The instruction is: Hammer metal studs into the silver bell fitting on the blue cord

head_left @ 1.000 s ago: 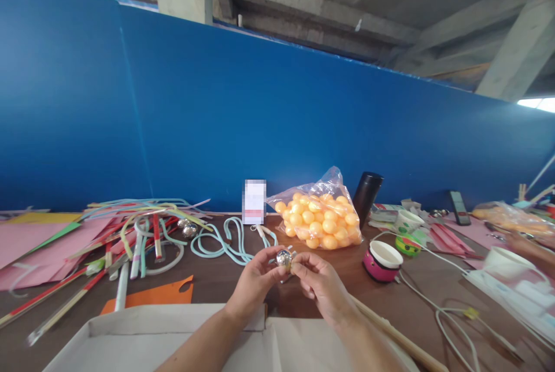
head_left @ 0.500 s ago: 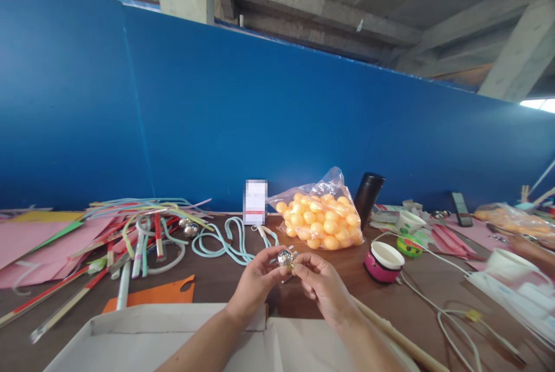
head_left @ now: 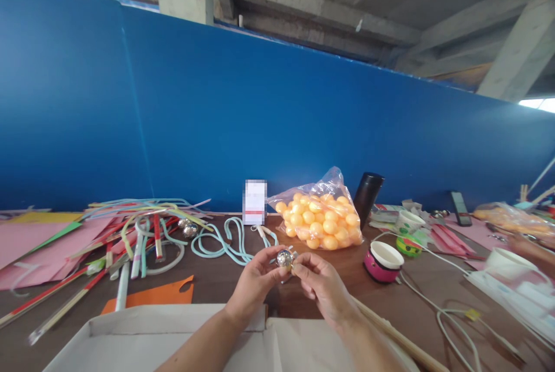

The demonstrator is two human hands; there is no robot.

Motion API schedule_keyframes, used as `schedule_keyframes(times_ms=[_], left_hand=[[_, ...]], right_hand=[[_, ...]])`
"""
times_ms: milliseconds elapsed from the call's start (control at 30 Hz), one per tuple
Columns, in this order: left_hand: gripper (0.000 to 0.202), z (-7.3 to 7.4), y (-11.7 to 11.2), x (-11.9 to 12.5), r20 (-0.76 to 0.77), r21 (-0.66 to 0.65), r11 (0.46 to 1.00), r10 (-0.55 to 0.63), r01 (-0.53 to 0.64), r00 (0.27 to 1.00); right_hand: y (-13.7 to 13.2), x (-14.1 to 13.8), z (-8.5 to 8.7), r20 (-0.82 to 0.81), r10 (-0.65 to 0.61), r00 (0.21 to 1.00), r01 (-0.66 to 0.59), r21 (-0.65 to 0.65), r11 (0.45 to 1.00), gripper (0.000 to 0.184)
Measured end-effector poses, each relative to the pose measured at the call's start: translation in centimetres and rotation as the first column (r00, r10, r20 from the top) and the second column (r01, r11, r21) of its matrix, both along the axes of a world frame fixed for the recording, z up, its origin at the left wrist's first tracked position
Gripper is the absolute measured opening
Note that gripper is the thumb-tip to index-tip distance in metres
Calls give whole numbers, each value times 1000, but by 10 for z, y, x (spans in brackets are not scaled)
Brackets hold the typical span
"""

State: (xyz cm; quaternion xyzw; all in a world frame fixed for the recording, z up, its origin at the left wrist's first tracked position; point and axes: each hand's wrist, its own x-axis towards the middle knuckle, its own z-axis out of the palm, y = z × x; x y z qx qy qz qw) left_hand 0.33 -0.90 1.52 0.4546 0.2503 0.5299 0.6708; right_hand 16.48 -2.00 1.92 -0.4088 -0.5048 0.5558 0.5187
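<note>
A shiny silver ball, which looks like a jingle bell (head_left: 285, 257), is gripped between the thumb and fingers of my left hand (head_left: 254, 284). At the ball's right side, the thumb and forefinger of my right hand (head_left: 324, 286) are pinched together on something too small to make out. Both hands are held above the brown table (head_left: 299, 300). Just beyond them lie a clear bag of orange balls (head_left: 321, 222) and a pale blue cord (head_left: 229, 245) with a white card (head_left: 255, 201).
Coloured strips and sticks (head_left: 139, 227), more silver balls (head_left: 189, 229) and an orange sheet (head_left: 151, 297) lie left. A shallow white box (head_left: 173, 343) sits in front of me. Rightward stand a pink-wrapped cup (head_left: 381, 268), a black bottle (head_left: 368, 196) and a white cable (head_left: 437, 305). Another person's hand (head_left: 531, 248) shows far right.
</note>
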Motion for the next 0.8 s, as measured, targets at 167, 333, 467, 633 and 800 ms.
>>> schedule_keyframes(times_ms=[167, 333, 467, 633, 800], left_hand=[[42, -1, 0, 1, 17, -2, 1000, -5, 5, 1000], [43, -1, 1, 1, 4, 0, 1000, 7, -7, 1000], [43, 0, 0, 1, -4, 3, 1000, 18, -18, 1000], [42, 0, 1, 1, -3, 0, 1000, 26, -26, 1000], [43, -1, 1, 1, -4, 5, 999, 32, -32, 999]], right_hand=[[-1, -2, 1, 12, -10, 1000, 10, 9, 1000, 22], [-1, -1, 1, 38, -15, 999, 14, 16, 1000, 22], [-1, -2, 2, 45, -18, 999, 16, 28, 999, 22], [-1, -2, 0, 41, -19, 999, 18, 33, 999, 22], [-1, -2, 0, 54, -14, 998, 13, 21, 1000, 23]])
